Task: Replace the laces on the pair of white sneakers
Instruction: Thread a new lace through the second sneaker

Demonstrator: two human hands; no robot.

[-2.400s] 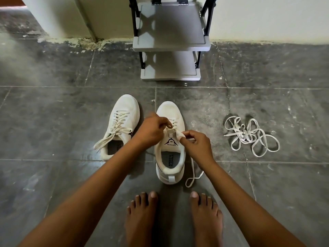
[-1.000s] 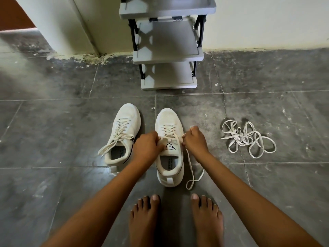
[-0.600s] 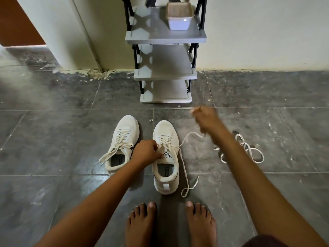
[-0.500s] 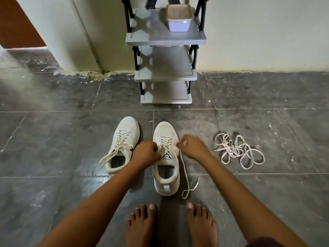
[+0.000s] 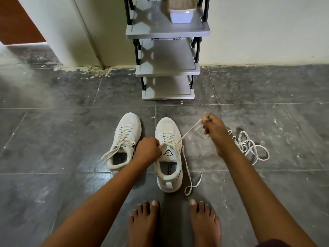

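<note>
Right hand (image 5: 212, 128) was down at lace holes half second ago. Now up and off to side, pinching lace (image 5: 188, 132), lace pulled tight. I think lace is sliding out one more hole.
Left hand (image 5: 148, 151) curled on top of right shoe (image 5: 168, 154), holding it down on floor (image 5: 53, 139).
Left shoe (image 5: 124, 139) just beside, all laced, not touched.
Loose lace pile (image 5: 249, 147) on right, partly behind arm.
Shelf rack (image 5: 167, 70) ahead.
Nothing in way.

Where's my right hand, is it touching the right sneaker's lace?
Touching. The head view shows the right hand pinching the lace, pulled taut from the right sneaker.
</note>
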